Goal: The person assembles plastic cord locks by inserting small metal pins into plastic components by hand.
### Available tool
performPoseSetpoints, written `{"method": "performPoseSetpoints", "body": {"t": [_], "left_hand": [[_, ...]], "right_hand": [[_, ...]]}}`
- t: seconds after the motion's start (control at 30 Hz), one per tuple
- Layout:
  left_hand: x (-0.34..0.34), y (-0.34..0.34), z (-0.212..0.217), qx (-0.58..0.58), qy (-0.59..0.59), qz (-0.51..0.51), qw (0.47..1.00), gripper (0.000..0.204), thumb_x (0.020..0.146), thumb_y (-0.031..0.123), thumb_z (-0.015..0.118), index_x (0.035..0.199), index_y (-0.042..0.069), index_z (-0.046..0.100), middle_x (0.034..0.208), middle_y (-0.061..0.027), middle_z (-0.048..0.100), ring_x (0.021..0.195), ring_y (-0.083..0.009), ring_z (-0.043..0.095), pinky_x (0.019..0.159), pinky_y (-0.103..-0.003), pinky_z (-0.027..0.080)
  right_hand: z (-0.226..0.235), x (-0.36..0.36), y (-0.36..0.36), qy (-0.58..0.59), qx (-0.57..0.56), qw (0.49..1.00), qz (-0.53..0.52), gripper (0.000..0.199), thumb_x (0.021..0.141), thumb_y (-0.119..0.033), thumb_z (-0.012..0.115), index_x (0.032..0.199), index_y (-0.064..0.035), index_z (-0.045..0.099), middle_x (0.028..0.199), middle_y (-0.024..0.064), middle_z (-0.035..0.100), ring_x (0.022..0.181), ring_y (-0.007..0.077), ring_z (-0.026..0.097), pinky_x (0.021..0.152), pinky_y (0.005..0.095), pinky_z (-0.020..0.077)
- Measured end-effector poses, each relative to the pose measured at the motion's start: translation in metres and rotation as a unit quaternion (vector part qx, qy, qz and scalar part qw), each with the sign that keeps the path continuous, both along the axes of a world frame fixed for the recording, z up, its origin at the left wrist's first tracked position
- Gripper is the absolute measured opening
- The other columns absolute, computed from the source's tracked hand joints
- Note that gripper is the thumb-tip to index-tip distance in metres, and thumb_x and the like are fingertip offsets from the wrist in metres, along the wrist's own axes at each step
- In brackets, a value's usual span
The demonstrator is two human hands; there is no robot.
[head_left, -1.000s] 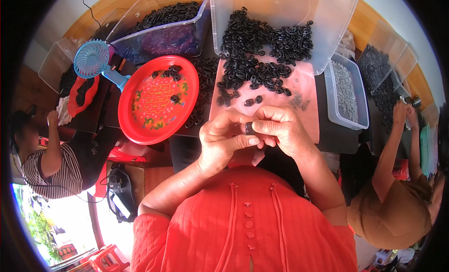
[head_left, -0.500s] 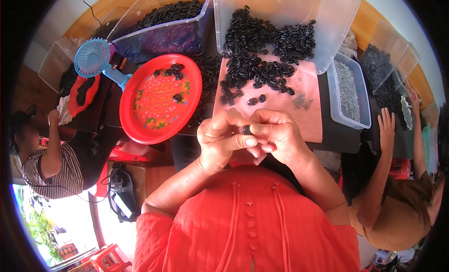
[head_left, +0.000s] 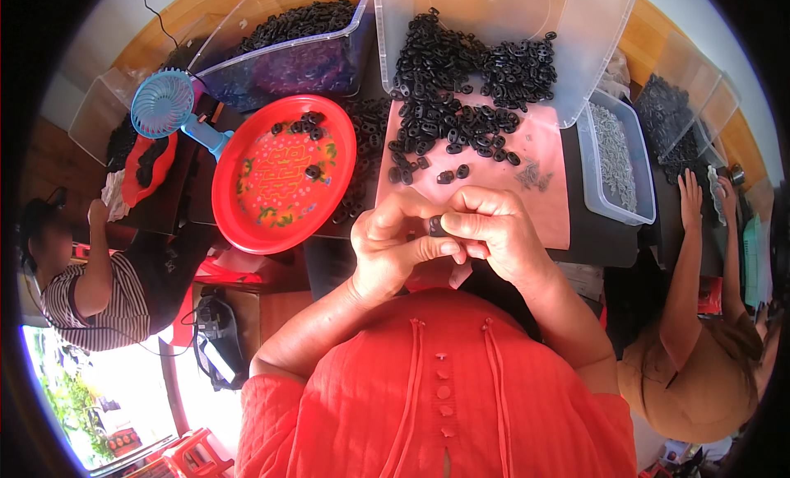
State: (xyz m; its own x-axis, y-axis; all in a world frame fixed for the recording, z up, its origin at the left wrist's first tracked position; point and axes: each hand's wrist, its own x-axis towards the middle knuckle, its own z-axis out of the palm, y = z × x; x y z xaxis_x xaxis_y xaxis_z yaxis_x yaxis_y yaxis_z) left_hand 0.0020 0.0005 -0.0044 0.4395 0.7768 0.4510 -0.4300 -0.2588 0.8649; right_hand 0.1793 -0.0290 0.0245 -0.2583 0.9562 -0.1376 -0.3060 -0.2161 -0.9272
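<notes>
A small black plastic piece [head_left: 436,225] is pinched between my two hands, above the near edge of the pink cloth [head_left: 551,206]. My left hand [head_left: 395,241] is closed with thumb and forefinger against the piece's left side. My right hand [head_left: 498,231] grips it from the right, its thumb lying along it. The fingers hide most of the piece. Beyond my hands, a heap of similar black pieces with holes [head_left: 440,120] spills from a tipped clear bin [head_left: 568,34] onto the cloth. Two loose pieces [head_left: 453,174] lie closest to my fingers.
To the left, a red tray [head_left: 247,202] holds several black pieces beside a blue fan [head_left: 163,104]. A clear tub of small metal parts [head_left: 611,161] stands right, with a few similar parts [head_left: 533,175] on the cloth. Co-workers sit at both sides.
My hands have barely shifted, and the black piece between them is turned slightly. The co-worker at the right has moved a hand farther away over the table.
</notes>
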Motion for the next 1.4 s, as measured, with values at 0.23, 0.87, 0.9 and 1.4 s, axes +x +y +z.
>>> {"method": "performPoseSetpoints", "body": {"t": [0.23, 0.87, 0.9, 1.4], "left_hand": [[-0.002, 0.001, 0.002, -0.022, -0.005, 0.001, 1.0, 0.026, 0.074, -0.006, 0.078, 0.093, -0.001, 0.06, 0.086, -0.0079, 0.064, 0.076, -0.0171, 0.064, 0.067, -0.029, 0.055], [0.001, 0.003, -0.002, -0.096, -0.06, -0.003, 0.994, 0.028, 0.072, -0.003, 0.08, 0.092, 0.0, 0.062, 0.089, -0.0074, 0.06, 0.079, -0.0134, 0.057, 0.07, -0.026, 0.051], [0.001, 0.003, -0.003, -0.095, -0.061, -0.003, 0.994, 0.028, 0.072, -0.003, 0.08, 0.092, 0.0, 0.062, 0.089, -0.0074, 0.06, 0.079, -0.0134, 0.057, 0.07, -0.026, 0.051], [-0.001, 0.007, -0.005, 0.0, -0.054, -0.015, 0.998, 0.02, 0.078, -0.01, 0.073, 0.092, -0.002, 0.061, 0.089, -0.0113, 0.064, 0.078, -0.0175, 0.068, 0.067, -0.03, 0.058]], "right_hand": [[-0.007, 0.001, 0.002, 0.085, -0.056, 0.994, 0.036, 0.016, 0.092, -0.012, 0.063, 0.082, -0.0005, 0.06, 0.066, 0.0052, 0.058, 0.051, 0.0114, 0.054, 0.042, 0.0191, 0.0296], [-0.008, 0.0, -0.002, 0.016, 0.022, 0.999, -0.026, 0.02, 0.098, -0.015, 0.057, 0.088, 0.0014, 0.062, 0.069, 0.0055, 0.059, 0.054, 0.009, 0.053, 0.046, 0.0187, 0.0338], [-0.007, 0.0, -0.003, -0.007, 0.031, 0.999, -0.029, 0.019, 0.098, -0.014, 0.057, 0.088, 0.0012, 0.062, 0.069, 0.0055, 0.059, 0.054, 0.0082, 0.051, 0.046, 0.0187, 0.0335], [-0.004, -0.007, -0.01, -0.081, 0.081, 0.992, -0.06, 0.014, 0.096, -0.009, 0.058, 0.087, 0.0003, 0.062, 0.068, 0.0013, 0.058, 0.053, 0.0027, 0.041, 0.047, 0.0177, 0.0311]]}}
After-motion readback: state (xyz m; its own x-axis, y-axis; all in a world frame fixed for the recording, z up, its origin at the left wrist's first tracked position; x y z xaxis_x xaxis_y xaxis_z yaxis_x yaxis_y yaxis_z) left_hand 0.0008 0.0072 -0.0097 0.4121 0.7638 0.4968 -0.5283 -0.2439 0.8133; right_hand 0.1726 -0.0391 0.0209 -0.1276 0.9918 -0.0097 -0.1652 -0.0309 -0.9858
